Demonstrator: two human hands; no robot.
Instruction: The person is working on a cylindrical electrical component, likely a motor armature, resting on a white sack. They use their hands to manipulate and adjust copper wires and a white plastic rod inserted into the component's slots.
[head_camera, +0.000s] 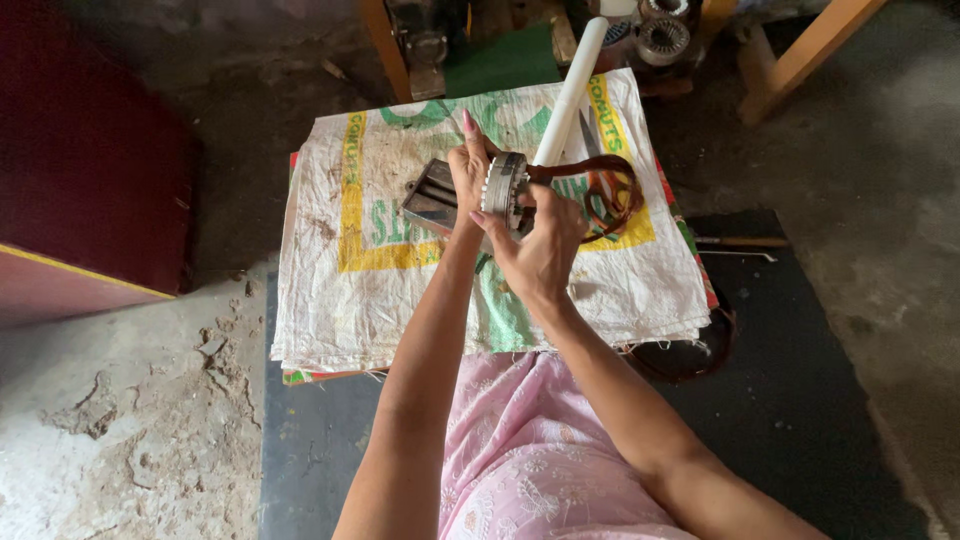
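Stator core (505, 190), round, laminated metal, held upright above the desk (330, 300), clamped between both hands. Left hand (468, 172) wrapped over the far rim, fingers curled, grip closed on the core. Right hand (545, 245) pressed on the near face, thumb and fingers tight round it, grip likewise closed, no gap visible. Brown copper wire coil (605, 195) trailing out of the core to the right, looping down onto the woven sack (600, 290) covering the desk. White tube (570, 95) lying diagonally behind the core, touching or just beside the coil; cannot tell which. Flat metal plate (432, 197) lying on the sack just left of the left hand. More stator cores (662, 38) at the top edge, well apart.

Risks, judged: loose coil snagging on the tube or on the core's edge, kinking or scraping the wire. Heavy core slipping from either hand, dropping onto the plate or the coil.
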